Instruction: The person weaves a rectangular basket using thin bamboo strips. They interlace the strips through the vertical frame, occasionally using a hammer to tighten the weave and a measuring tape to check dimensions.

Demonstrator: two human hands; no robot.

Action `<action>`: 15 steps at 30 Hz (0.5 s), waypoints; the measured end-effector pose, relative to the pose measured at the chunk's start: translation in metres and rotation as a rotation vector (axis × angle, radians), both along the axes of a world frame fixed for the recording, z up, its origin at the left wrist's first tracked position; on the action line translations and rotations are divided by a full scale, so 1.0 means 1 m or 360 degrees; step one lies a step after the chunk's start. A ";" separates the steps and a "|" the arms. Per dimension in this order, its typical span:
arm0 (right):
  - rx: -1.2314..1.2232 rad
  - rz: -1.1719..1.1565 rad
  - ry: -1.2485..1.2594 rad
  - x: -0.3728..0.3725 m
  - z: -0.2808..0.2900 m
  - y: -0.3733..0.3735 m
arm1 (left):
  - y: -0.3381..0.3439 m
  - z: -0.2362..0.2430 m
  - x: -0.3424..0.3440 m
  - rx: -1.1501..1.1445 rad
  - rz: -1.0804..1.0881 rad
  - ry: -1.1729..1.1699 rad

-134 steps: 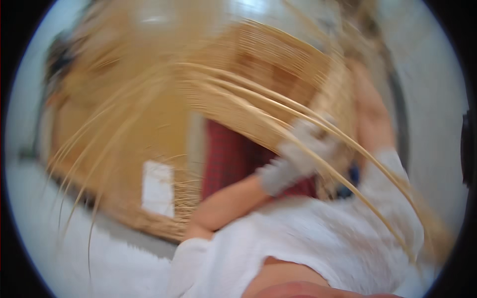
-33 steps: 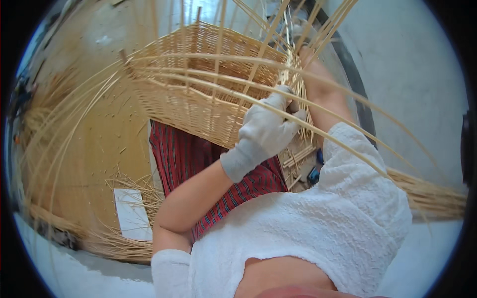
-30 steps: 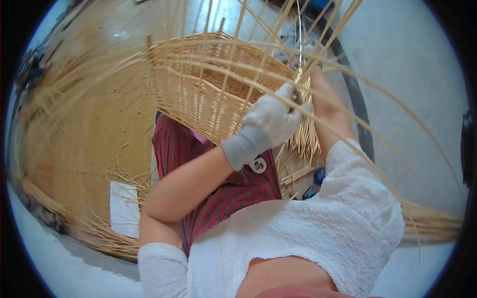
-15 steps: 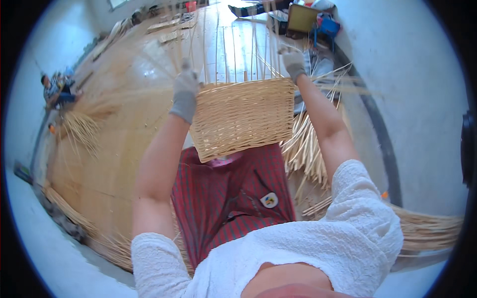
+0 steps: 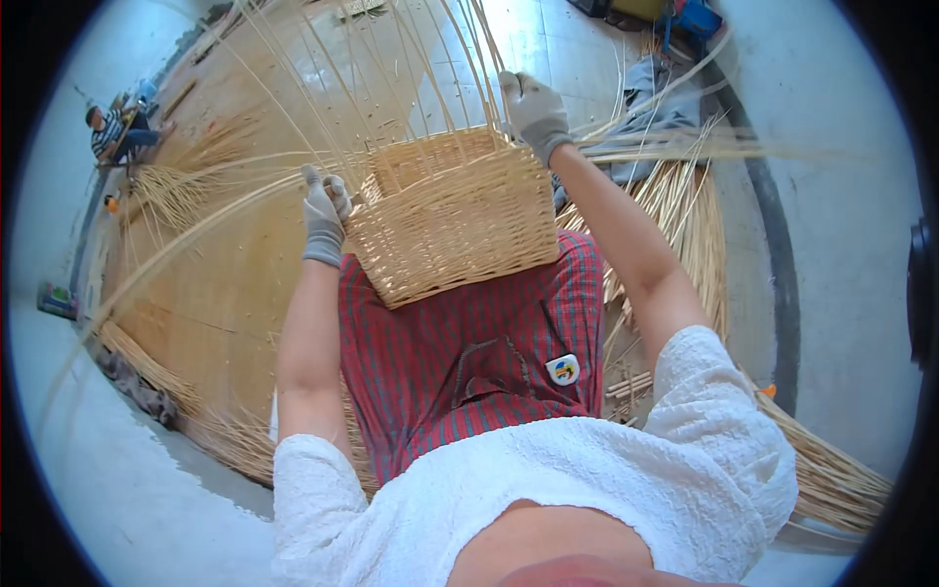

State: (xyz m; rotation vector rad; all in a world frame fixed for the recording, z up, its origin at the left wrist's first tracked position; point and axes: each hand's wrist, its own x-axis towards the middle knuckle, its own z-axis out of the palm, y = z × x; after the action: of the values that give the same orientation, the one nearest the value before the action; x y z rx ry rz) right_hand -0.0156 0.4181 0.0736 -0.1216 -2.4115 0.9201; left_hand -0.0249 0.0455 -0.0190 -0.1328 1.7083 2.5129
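Observation:
A rectangular woven wicker basket (image 5: 455, 235) rests on my lap over the red-and-grey striped apron (image 5: 460, 342), tilted so that its hollow inside shows. Long pale wicker rods (image 5: 421, 59) stand up from its rim and fan out. At the basket's left corner is my left hand (image 5: 326, 205), in a grey-white glove, closed on a few long wicker strands (image 5: 210, 217) that trail left. My right hand (image 5: 538, 110), gloved too, is raised above the right corner, with its fingers closed round an upright rod. Exactly how many rods it grips is hidden.
Bundles of loose wicker (image 5: 694, 215) lie on the floor to the right, with more (image 5: 836, 474) at the lower right. Another person (image 5: 122, 137) sits at the far left beside a wicker heap (image 5: 176, 191). Grey cloth (image 5: 650, 98) and a blue stool (image 5: 693, 24) are at the far right.
The basket has come lower and tipped, so its inside now shows. My left hand has moved down and left with strands; my right hand has moved left onto the upright rods.

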 end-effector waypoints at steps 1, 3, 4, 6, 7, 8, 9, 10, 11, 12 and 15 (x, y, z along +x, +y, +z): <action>0.0036 -0.0016 -0.0004 0.005 -0.002 0.003 | 0.002 0.000 0.000 0.0019 -0.0019 0.0014; 0.0094 -0.0036 -0.0031 0.016 -0.013 0.009 | 0.007 -0.002 0.003 -0.0027 -0.0009 0.0023; 0.0126 -0.0023 0.0113 0.024 -0.013 0.010 | 0.008 -0.002 0.005 -0.0055 -0.0006 0.0034; 0.0159 0.0035 0.0407 0.039 -0.016 0.000 | 0.000 -0.006 0.007 -0.0176 0.0029 0.0178; 0.0622 -0.0027 0.0703 0.050 -0.016 0.003 | 0.007 -0.008 0.004 -0.0394 0.0186 0.0312; 0.0904 0.0090 0.0658 0.056 -0.030 0.004 | 0.014 -0.007 0.002 -0.0621 0.0338 0.0443; 0.1185 0.0208 0.0607 0.062 -0.047 0.004 | 0.013 -0.008 0.009 -0.1515 0.0575 0.0563; 0.1475 0.0291 0.0524 0.068 -0.057 0.013 | 0.032 0.008 0.023 -0.1856 0.0617 0.0958; 0.1399 0.0356 0.0043 0.076 -0.042 0.012 | 0.054 0.039 0.049 -0.2203 0.0667 0.1348; 0.1292 0.0431 -0.0431 0.087 -0.007 0.000 | 0.073 0.061 0.070 -0.2551 0.0718 0.1739; 0.1300 0.0353 -0.0777 0.087 0.001 -0.019 | 0.117 0.067 0.093 -0.2837 -0.0190 0.1673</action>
State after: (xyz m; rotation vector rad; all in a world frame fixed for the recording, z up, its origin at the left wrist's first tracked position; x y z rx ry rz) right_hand 0.0709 0.3987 0.0750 0.2596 -3.1012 -0.0965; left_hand 0.0677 0.1622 0.0477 1.1988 3.3577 0.0787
